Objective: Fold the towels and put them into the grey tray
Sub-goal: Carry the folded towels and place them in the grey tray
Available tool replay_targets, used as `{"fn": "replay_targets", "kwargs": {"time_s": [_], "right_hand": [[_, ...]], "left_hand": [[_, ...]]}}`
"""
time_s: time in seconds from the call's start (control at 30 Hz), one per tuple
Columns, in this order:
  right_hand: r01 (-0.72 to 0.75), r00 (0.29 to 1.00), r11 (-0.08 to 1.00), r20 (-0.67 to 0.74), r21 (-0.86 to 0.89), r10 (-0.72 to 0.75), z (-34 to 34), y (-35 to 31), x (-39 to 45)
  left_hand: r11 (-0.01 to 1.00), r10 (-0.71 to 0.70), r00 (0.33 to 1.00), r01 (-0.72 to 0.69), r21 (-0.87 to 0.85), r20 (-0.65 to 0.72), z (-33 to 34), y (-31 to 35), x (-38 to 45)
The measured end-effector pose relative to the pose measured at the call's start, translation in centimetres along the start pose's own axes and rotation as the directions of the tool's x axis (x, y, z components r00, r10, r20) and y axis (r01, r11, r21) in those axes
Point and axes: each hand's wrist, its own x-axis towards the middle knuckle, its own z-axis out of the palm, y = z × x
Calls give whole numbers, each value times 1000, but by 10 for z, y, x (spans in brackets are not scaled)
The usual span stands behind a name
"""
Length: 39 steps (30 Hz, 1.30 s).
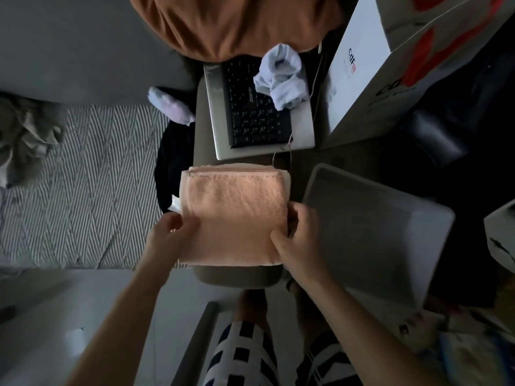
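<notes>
A folded peach towel [235,210] lies as a thick square stack on a small brown table [237,277]. My left hand [170,232] grips the stack's left near edge, thumb on top. My right hand [296,238] grips the right near edge, fingers curled around the layers. The grey tray [373,232] stands just right of the towel, tilted, and nothing lies in it.
A laptop [259,112] sits beyond the towel with a crumpled pale blue cloth [284,76] on its keyboard. An orange fabric heap [231,23] is at the back. White boxes [370,65] stand at the right. A striped bed cover [83,176] spreads to the left.
</notes>
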Motion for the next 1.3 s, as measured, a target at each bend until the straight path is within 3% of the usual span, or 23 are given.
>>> {"fn": "replay_targets", "kwargs": {"time_s": [0.2,0.3,0.43,0.57,0.63,0.7,0.83,0.9,1.0,1.07,1.13,1.27,1.3], "right_hand": [[-181,981,976,90,122,170,0,-22,12],[-141,989,978,63,156,133,-6,-27,15],[-181,966,962,223,203,134,4,-33,0],[-130,991,991,-43,-13,129,7,-35,-5],[-261,965,960,11,104,262,6,-34,-7],[-332,942,938,81,99,325,8,-31,-12],[-102,993,988,-71,-115,95,15,-38,-34],[-66,997,997,-37,-26,65,17,-42,-45],[-298,949,914,192,276,252,11,-49,-46],[-412,900,852,288,322,327,4,-46,-40],[-412,902,838,292,357,319,-6,-38,-35],[-382,922,823,238,420,307,-42,-13,-42],[-397,917,815,214,422,337,-55,-1,-46]], "left_hand": [[977,38,991,-10,215,-125,8,11,-11],[977,18,991,10,214,-130,10,9,-8],[981,66,992,-45,187,-105,10,9,-10],[986,45,993,-27,162,-110,9,14,-14],[989,1,995,14,147,-104,10,13,-17],[990,-50,996,59,129,-67,11,9,-19],[994,8,998,-2,106,-55,7,2,-25],[999,39,998,-40,-6,-54,-1,-2,-30],[980,37,998,-27,-195,45,-20,-5,-31],[958,24,981,33,-286,192,-29,-5,-29],[950,48,963,38,-310,265,-30,-2,-31],[907,174,950,-53,-418,258,-3,23,-45],[920,203,947,-96,-380,251,11,33,-52]]}}
